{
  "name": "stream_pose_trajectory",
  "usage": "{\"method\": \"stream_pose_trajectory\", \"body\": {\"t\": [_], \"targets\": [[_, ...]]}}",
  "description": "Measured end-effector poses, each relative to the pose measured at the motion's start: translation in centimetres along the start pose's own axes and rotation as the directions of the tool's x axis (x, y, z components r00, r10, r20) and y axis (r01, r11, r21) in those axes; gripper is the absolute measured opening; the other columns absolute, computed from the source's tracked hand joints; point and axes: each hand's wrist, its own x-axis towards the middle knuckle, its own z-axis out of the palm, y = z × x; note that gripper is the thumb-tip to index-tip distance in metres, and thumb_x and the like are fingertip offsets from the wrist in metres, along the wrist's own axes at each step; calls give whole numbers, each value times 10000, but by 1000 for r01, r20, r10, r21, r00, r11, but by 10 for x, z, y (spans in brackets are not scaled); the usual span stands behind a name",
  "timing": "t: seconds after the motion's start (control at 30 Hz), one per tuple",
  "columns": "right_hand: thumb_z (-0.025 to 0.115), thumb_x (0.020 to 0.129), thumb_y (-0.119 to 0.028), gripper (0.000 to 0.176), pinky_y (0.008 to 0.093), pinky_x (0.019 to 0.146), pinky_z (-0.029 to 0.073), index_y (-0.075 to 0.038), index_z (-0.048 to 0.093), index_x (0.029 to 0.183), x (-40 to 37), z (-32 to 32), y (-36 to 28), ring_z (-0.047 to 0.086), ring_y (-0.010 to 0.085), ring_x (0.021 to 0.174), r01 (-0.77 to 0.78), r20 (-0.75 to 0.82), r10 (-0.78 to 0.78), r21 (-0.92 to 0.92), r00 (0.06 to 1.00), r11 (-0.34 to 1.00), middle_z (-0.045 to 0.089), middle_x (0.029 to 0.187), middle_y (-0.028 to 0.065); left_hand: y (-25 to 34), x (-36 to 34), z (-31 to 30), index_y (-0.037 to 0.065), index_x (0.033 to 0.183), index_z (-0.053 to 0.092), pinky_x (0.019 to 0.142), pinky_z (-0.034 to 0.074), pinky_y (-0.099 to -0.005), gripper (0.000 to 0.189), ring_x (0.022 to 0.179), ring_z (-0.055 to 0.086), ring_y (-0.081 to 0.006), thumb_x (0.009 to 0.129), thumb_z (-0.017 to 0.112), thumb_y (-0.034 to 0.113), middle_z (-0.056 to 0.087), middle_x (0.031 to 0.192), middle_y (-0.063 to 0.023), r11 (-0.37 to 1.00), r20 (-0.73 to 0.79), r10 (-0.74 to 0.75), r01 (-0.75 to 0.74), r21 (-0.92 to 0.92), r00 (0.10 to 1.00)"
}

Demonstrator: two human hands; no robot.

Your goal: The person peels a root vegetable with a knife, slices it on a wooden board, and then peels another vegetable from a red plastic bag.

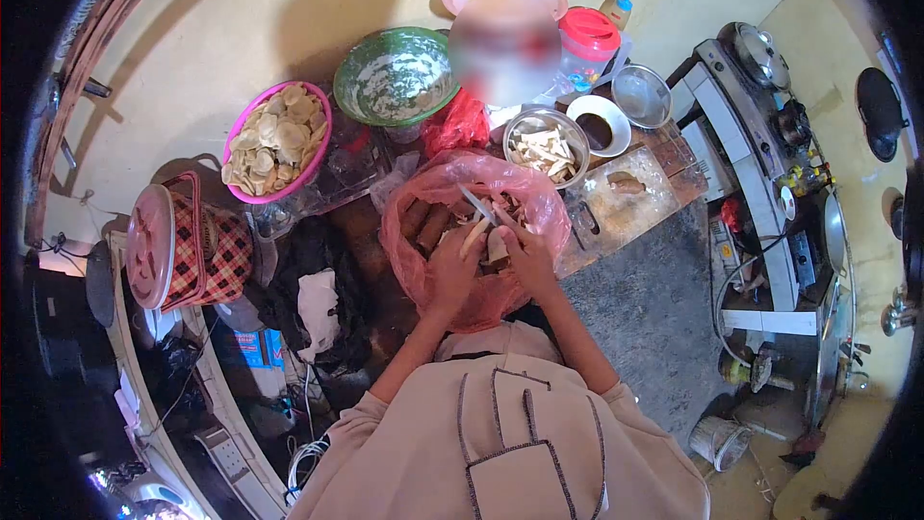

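Both my hands work over an open pink plastic bag (409, 274) at my lap. Inside the bag lie brown-skinned roots (416, 217) and bits of peel. My left hand (452, 265) is closed around a pale peeled root piece (472, 239). The fingers of my right hand (527, 258) close on a small knife (475, 202), whose handle is hidden in the grip. Its blade points up and left, close to the root piece. Just beyond the bag, a metal bowl (585, 162) holds cut white pieces (541, 150).
A wooden board (602, 231) with a brown piece (626, 182) lies at right. Behind stand a white bowl of dark liquid (597, 130), a sieve (642, 96), a green basin (348, 87) and a pink basin (321, 149) of pale slices. A stove (731, 87) is far right.
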Motion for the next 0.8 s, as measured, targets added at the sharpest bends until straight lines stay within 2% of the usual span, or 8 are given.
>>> {"method": "stream_pose_trajectory", "body": {"t": [0.03,0.1,0.17,0.3,0.43,0.57,0.73,0.8], "targets": [[445,892,-332,397,234,482,334,-150,457,1244,1,1,1,398,79,528,-102,56,94,153,994,983,427,598,-33,6,2,-6,-6,988,579,766,440,-336,226,869,565,-289,798,554,114,592,937,-151,1000,13,-20,20,16,1000],[432,898,-348,420,204,474,282,-117,447,1248,2,1,5,324,44,539,-175,151,124,402,981,899,359,606,-65,9,5,-10,-6,988,577,764,438,-347,229,867,559,-307,785,562,98,587,931,-159,1000,18,-2,2,16,1000],[423,901,-363,406,190,468,250,-84,487,1189,2,2,6,286,30,537,-213,181,137,516,974,830,326,601,-78,9,6,-11,-7,986,575,753,437,-355,231,851,558,-312,774,570,86,585,916,-159,998,-1,69,-69,-12,998],[419,897,-390,357,198,460,239,-64,556,855,2,-2,-1,286,42,513,-219,173,149,532,974,818,334,573,-63,7,10,-13,-2,971,573,744,432,-367,216,843,548,-313,768,574,71,578,896,-156,987,6,146,-146,60,989],[426,889,-411,406,204,445,234,-112,397,615,5,-4,11,299,49,490,-274,221,182,522,958,808,346,554,-51,13,13,-15,20,972,574,757,421,-370,213,853,536,-295,772,564,93,569,892,-131,989,40,113,-116,93,993],[434,885,-412,404,208,429,225,-104,429,624,4,-3,17,297,49,472,-249,212,156,537,965,806,348,544,-51,18,15,-16,32,971,578,757,417,-372,210,853,528,-290,771,551,90,566,880,-120,993,91,76,-83,79,993],[443,877,-428,384,200,419,221,-119,435,649,3,0,20,295,40,463,-336,223,256,509,941,792,347,537,-58,7,18,-14,22,970,560,705,430,-357,240,795,530,-279,735,581,68,548,867,-121,913,60,312,-317,257,948],[450,872,-433,362,194,401,219,-131,440,672,2,1,19,294,32,446,-403,254,312,573,915,714,349,525,-64,5,21,-15,25,983,555,675,428,-347,261,747,519,-261,727,575,70,537,844,-107,840,93,415,-421,342,905]]}}
